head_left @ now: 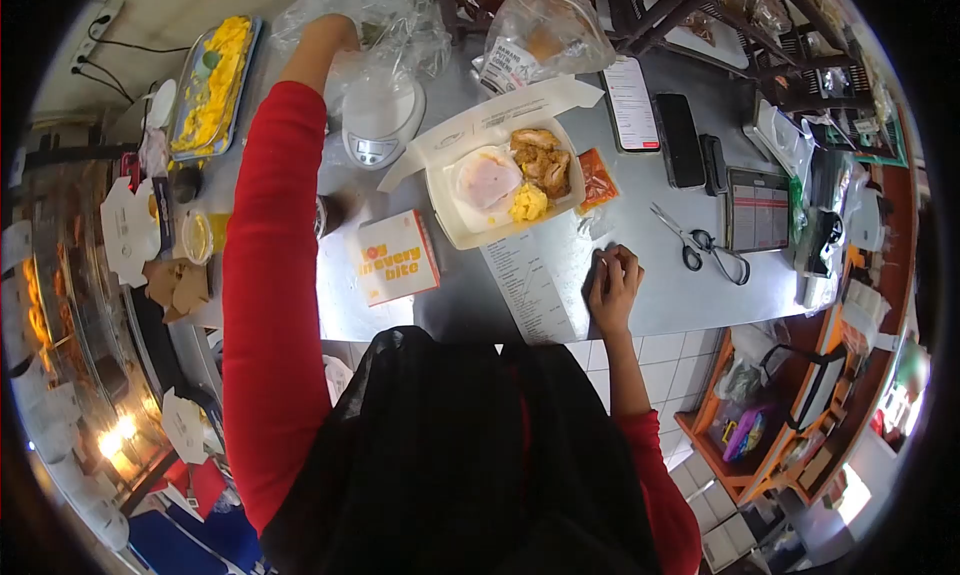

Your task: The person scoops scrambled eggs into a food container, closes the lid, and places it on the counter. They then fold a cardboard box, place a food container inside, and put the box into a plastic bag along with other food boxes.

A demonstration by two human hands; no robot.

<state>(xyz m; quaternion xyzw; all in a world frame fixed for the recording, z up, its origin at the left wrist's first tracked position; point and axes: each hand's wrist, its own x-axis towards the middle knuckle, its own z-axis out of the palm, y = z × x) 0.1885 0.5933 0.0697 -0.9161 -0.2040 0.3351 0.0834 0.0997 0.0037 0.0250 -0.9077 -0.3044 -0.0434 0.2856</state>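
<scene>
The left hand [335,27] reaches into a crumpled clear plastic bag [405,20] at the upper middle of the frame, above the round white kitchen scale [380,115]; its grip cannot be told. The right hand [612,280], fingers curled shut on nothing visible, rests beside the printed paper slip [535,275], right of centre. A fetching step, seemingly; drawing anything out calls for a firm pinch.

This is a fast-food takeaway kitchen. A steel counter [700,285] carries an open takeaway box [500,115] filled with chicken, egg and rice, with a printed order slip [535,280] and a branded carton [397,257] near it. At the far left are a kitchen scale [380,125] and a tray [188,85] of yellow food. Folded cartons [125,225] are stacked at the left.
</scene>
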